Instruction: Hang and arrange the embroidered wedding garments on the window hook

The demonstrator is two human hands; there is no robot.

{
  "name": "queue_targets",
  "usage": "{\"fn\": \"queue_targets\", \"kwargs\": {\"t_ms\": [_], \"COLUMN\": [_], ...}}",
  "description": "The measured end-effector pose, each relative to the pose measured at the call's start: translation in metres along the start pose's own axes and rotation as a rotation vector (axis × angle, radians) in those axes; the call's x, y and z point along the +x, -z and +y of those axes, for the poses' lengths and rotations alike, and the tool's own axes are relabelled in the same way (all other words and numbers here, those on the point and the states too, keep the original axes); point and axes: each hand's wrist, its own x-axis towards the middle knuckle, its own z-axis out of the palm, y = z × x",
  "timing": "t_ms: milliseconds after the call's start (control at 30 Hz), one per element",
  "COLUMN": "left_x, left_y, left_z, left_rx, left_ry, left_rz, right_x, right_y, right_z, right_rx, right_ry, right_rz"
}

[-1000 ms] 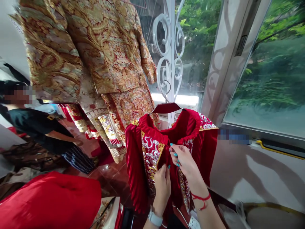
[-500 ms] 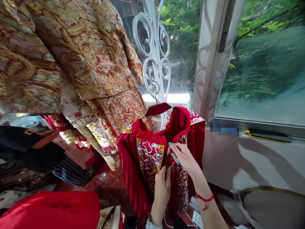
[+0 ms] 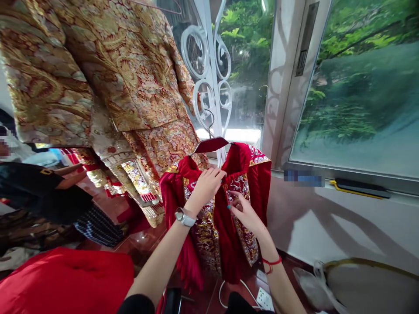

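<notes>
A red velvet jacket [image 3: 199, 235] with gold and silver embroidery hangs from a dark red hanger [image 3: 211, 145]. Its front is parted, and plain red cloth shows between the embroidered panels. My left hand [image 3: 209, 185], a pale watch on its wrist, lies across the neckline with its fingers curled over the front edge of the left panel. Just to the right and lower, my right hand [image 3: 245, 211] has thumb and fingertips closed at the front edge of the other panel. A red cord bracelet [image 3: 271, 263] circles my right wrist.
The hanger hooks onto a white scrollwork stand [image 3: 209, 65] by the window. Gold brocade garments [image 3: 131, 78] hang at left, with a person in dark clothes [image 3: 42, 187] beyond. Red cloth [image 3: 65, 279] lies lower left. A power strip [image 3: 264, 298] sits on the floor.
My left hand has risen from the lower front opening to the neckline. My right hand has dropped slightly from the collar. The jacket's front has spread wider apart.
</notes>
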Motion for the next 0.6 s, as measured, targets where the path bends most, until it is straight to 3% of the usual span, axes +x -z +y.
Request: {"fn": "queue_targets", "kwargs": {"t_ms": [100,200,400,500,600], "left_x": [0.002,0.004,0.012,-0.003,-0.040], "left_y": [-0.014,-0.021,-0.012,0.002,0.019], "left_z": [-0.003,0.002,0.007,0.012,0.028], "left_rx": [0.149,0.168,0.066,-0.363,-0.765], "left_ry": [0.076,0.164,0.170,0.229,0.444], "left_rz": [-0.086,-0.098,-0.047,0.232,0.712], "right_x": [-0.011,-0.021,-0.029,-0.028,-0.024], "right_y": [0.013,0.029,0.047,0.050,0.049], "right_z": [-0.015,-0.029,-0.032,-0.025,-0.017], "right_rx": [0.046,0.014,-0.016,-0.031,0.011], "right_ry": [-0.027,-0.006,-0.058,-0.070,-0.080], "right_rz": [-0.059,-0.008,0.001,-0.006,-0.014]}}
